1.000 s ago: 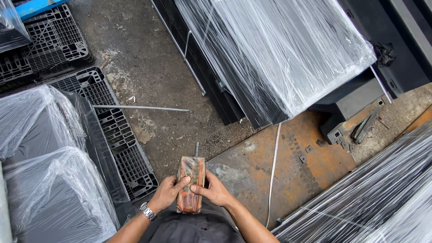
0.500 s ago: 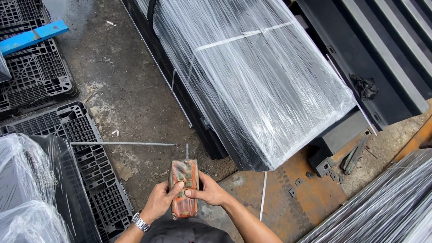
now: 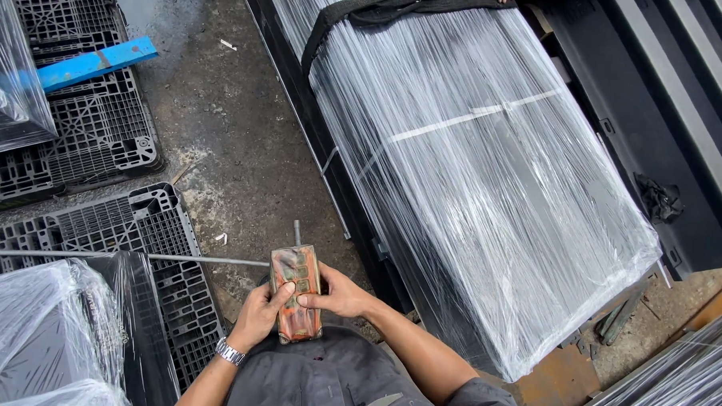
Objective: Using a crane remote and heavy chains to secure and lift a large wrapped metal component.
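Remote control box [image 3: 296,293], worn and orange-brown, gripped in both hands close to the person's body.

Left hand [image 3: 255,315], a watch [image 3: 229,351] on its wrist, curls round the box's left edge, its thumb pressed on the button face. Right hand [image 3: 338,293] closes on the right edge, thumb likewise laid on the buttons. A short antenna juts from the top of the box. Just right of it lies a large film-wrapped bundle [image 3: 482,175] with a black strap [image 3: 368,11] over its far end; grey plastic pallets [image 3: 96,234] lie to the left.
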